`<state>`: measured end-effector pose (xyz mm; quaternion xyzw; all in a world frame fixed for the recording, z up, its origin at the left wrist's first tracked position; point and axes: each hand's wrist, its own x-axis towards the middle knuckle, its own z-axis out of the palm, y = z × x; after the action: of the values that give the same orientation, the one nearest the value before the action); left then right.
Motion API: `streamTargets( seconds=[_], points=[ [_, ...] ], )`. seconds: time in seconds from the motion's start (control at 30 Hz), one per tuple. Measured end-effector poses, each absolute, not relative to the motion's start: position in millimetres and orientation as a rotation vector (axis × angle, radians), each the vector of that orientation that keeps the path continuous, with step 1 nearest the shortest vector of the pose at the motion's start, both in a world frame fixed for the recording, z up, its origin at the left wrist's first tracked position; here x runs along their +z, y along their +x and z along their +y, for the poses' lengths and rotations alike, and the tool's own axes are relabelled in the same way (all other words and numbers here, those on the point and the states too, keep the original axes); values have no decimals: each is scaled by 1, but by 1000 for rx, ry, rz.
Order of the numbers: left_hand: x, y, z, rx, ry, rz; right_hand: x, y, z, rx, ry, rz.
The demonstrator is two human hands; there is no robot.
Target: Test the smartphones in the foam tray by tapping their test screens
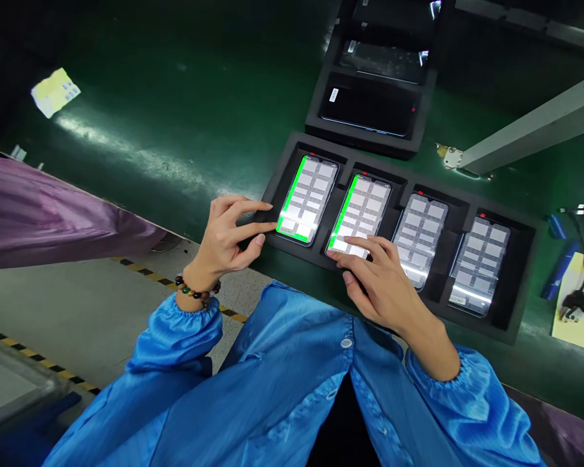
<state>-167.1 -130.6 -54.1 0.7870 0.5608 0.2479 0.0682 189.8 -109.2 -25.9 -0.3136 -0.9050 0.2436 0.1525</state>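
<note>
A black foam tray (516,324) on the green bench holds several lit phones side by side. My left hand (228,237) rests at the tray's left end, fingers spread, a fingertip touching the bottom left corner of the first phone (309,198), whose screen shows a grey grid with a green stripe down its left side. My right hand (379,279) lies over the bottom of the second phone (363,211), fingers stretched flat on its screen, which shows the same grid and stripe. The third phone (421,237) and fourth phone (479,266) show grey grids only.
A second black tray (321,113) with dark phones sits behind the first. A grey metal bar (530,130) slants in from the right. Cables on a yellow sheet (579,301) lie at the right edge. A purple sleeve (43,214) of another person enters from the left. A yellow label (55,91) lies far left.
</note>
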Motion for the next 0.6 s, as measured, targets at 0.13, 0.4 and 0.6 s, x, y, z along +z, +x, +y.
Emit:
streamTargets(
  seconds=[0.13, 0.4, 0.6],
  points=[
    [-55, -173, -128, 768, 2348, 1653, -27, 209, -117, 685, -975, -2567],
    [-53, -176, -124, 656, 2268, 1701, -26, 242, -125, 624, -1074, -2503],
    [-53, -167, -120, 656, 2322, 1576, -28, 242, -126, 614, -1082, -2472]
  ],
)
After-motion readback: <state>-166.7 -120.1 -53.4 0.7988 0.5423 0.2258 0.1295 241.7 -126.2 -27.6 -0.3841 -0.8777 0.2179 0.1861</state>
